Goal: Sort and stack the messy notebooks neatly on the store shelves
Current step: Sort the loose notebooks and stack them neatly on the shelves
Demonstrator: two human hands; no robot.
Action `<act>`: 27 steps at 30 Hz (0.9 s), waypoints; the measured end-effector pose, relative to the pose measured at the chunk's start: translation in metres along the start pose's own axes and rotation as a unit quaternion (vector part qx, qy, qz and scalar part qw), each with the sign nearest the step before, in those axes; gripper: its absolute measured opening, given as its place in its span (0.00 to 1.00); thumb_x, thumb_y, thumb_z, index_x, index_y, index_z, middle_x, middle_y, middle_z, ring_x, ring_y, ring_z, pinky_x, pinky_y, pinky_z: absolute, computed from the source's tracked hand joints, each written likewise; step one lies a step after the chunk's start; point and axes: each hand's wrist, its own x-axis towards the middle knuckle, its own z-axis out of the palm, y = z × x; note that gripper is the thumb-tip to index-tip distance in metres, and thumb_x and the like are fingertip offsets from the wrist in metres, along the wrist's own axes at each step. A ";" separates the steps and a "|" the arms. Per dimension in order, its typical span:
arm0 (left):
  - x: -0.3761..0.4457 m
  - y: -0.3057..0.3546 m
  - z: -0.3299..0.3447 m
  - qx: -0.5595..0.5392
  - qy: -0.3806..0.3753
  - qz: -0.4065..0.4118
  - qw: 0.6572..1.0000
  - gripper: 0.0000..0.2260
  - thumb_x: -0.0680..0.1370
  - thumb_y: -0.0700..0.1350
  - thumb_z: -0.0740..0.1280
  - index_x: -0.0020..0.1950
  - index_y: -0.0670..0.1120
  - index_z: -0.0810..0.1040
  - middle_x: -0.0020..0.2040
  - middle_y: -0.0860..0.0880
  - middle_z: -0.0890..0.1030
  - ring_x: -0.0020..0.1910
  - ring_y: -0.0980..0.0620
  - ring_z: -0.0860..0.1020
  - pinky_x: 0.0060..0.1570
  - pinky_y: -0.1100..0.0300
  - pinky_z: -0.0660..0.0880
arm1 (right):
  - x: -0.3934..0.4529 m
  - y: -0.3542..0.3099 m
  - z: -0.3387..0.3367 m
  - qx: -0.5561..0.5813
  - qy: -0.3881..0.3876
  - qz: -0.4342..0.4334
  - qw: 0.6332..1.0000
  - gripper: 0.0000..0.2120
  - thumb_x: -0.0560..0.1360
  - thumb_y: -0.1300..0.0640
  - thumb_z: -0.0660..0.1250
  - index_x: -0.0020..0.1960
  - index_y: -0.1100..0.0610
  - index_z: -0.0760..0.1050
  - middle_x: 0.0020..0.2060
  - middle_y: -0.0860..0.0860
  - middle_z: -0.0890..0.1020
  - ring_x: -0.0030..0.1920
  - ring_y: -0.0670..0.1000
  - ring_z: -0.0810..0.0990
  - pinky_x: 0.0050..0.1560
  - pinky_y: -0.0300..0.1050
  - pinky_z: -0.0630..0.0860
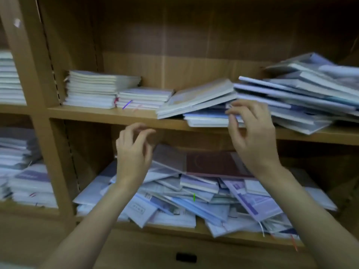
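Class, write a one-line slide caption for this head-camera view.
Right hand touching tilted notebooks on the upper shelf; left hand empty above the jumbled pile below.

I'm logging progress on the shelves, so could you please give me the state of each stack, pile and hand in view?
Tall notebook stack: squared, lying flat.
Short notebook stack: neat, flat, beside the tall one.
Leaning notebooks: tilted, propped on flat ones.
Right heap: slanted, messy.
Lower-shelf pile: jumbled, unsorted.
Maroon notebook: flat on top of that pile.
Left hand: fingers loosely curled, holding nothing.
Right hand: fingertips at a notebook's edge; grip unclear.
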 end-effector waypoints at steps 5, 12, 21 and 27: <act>-0.065 -0.039 0.032 0.051 -0.160 -0.093 0.981 0.14 0.76 0.36 0.63 0.61 0.42 0.76 0.59 0.40 0.73 0.57 0.40 0.71 0.52 0.45 0.70 | -0.103 0.005 0.051 0.011 -0.186 0.037 0.982 0.11 0.74 0.57 0.61 0.51 0.60 0.78 0.52 0.55 0.78 0.50 0.57 0.76 0.49 0.50 0.72; -0.056 -0.092 0.065 0.238 -0.391 -0.223 0.861 0.24 0.80 0.49 0.61 0.75 0.50 0.57 0.75 0.43 0.57 0.73 0.40 0.56 0.71 0.48 0.56 | -0.110 0.007 0.162 -0.061 -0.446 0.055 0.891 0.29 0.79 0.47 0.60 0.74 0.59 0.56 0.69 0.56 0.66 0.67 0.57 0.67 0.66 0.47 0.64; -0.083 -0.125 0.054 0.175 -0.433 -0.155 0.870 0.28 0.80 0.51 0.61 0.77 0.52 0.54 0.77 0.46 0.53 0.76 0.47 0.52 0.71 0.57 0.54 | -0.086 -0.006 0.233 -0.157 -0.492 0.105 0.850 0.17 0.81 0.62 0.54 0.68 0.54 0.68 0.59 0.57 0.78 0.58 0.60 0.77 0.53 0.50 0.73; -0.077 -0.129 0.048 0.245 -0.435 -0.153 0.853 0.25 0.81 0.54 0.57 0.76 0.56 0.53 0.77 0.51 0.55 0.76 0.47 0.49 0.73 0.49 0.49 | -0.087 0.032 0.175 0.041 -0.368 0.051 0.927 0.21 0.76 0.64 0.58 0.69 0.55 0.71 0.55 0.60 0.81 0.53 0.61 0.80 0.50 0.50 0.72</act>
